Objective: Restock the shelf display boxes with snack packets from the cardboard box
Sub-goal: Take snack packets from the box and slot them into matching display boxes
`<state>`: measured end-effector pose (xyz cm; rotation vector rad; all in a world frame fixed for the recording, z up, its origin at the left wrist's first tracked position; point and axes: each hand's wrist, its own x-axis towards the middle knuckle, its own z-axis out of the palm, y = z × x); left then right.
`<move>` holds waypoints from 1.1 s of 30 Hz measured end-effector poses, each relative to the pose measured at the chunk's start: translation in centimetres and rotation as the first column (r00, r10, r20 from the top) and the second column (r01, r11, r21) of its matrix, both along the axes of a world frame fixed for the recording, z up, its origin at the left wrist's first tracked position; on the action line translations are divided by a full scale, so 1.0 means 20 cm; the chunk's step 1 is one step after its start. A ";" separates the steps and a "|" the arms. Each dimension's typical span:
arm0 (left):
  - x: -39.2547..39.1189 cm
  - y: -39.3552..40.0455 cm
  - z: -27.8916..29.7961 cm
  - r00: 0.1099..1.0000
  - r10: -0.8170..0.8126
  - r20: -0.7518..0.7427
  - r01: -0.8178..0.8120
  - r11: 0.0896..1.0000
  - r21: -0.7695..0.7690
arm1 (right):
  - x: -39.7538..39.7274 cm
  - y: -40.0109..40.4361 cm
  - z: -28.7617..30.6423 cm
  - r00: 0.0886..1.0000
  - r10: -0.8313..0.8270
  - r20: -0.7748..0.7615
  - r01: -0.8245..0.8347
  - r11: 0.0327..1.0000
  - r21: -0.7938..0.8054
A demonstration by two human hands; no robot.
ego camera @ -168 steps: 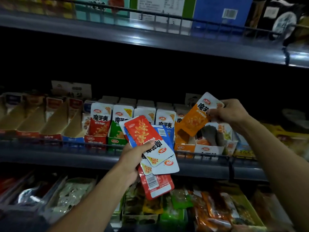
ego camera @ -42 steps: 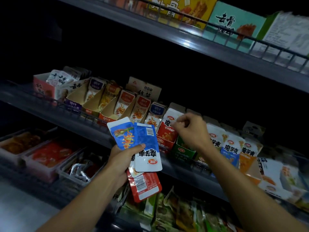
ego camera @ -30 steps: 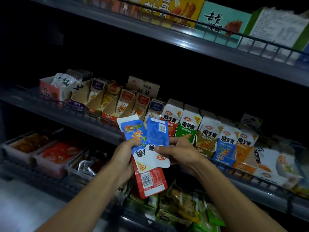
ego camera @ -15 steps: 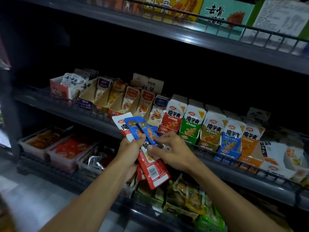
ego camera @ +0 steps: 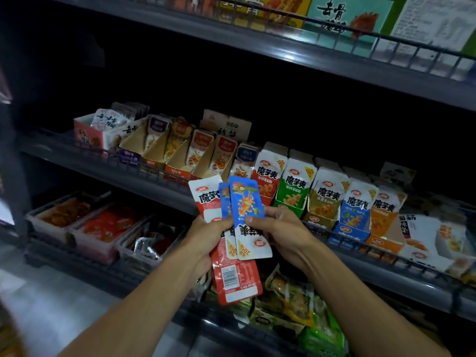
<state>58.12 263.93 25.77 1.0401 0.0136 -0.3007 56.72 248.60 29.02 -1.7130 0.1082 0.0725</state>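
1. The left hand keeps its grip clamped on a fan of snack packets.
2. The right hand pinches the front blue packet.
3. Display boxes line the middle shelf's front edge behind.

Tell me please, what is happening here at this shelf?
A person is restocking snacks. The left hand holds a fan of flat red and blue foil packets, and the right hand pinches the front blue packet. The blue cardboard display box on the wire-fronted middle shelf looks like its destination.

Dim, glare on upper shelf (edges blurred, perhaps motion).
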 end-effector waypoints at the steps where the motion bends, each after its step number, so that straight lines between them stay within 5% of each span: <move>1: 0.00 -0.01 0.00 1.000 -0.015 -0.011 0.014 0.999 -0.029 | 0.00 0.00 0.02 1.000 -0.013 0.015 0.013 1.000 -0.007; 8: 0.00 -0.01 -0.03 1.000 0.005 -0.014 -0.004 0.998 0.063 | 0.00 -0.10 0.04 0.986 -0.161 0.048 0.165 0.981 -0.097; 10: 0.01 -0.01 -0.02 0.999 0.046 -0.024 -0.045 0.997 0.058 | -0.03 -0.19 0.08 0.998 -0.060 0.013 0.060 0.995 -0.080; 15: 0.02 -0.07 0.04 0.999 0.036 -0.002 -0.036 0.999 -0.003 | -0.11 -0.34 0.15 0.958 0.233 -0.170 -0.284 0.866 -0.412; 18: -0.01 -0.13 0.05 0.997 -0.055 0.060 0.051 0.996 0.075 | -0.12 -0.39 0.16 0.961 0.227 -0.156 -0.271 0.883 -0.383; 23: -0.04 -0.23 0.07 0.989 -0.143 0.027 0.143 0.989 -0.023 | -0.16 -0.53 0.16 0.995 0.079 -0.059 -0.093 0.954 -0.286; 28: -0.06 -0.37 0.07 0.982 -0.184 0.033 0.182 0.982 0.047 | -0.28 -0.63 0.25 0.965 0.206 -0.163 -0.260 0.842 -0.473; 30: -0.07 -0.42 0.07 0.979 -0.202 0.033 0.200 0.979 0.038 | -0.30 -0.68 0.24 0.987 0.116 -0.108 -0.155 0.852 -0.500; 33: -0.08 -0.51 0.09 0.982 -0.187 0.026 0.187 0.982 0.008 | -0.30 -0.75 0.19 0.949 -0.289 0.126 0.315 0.879 -0.357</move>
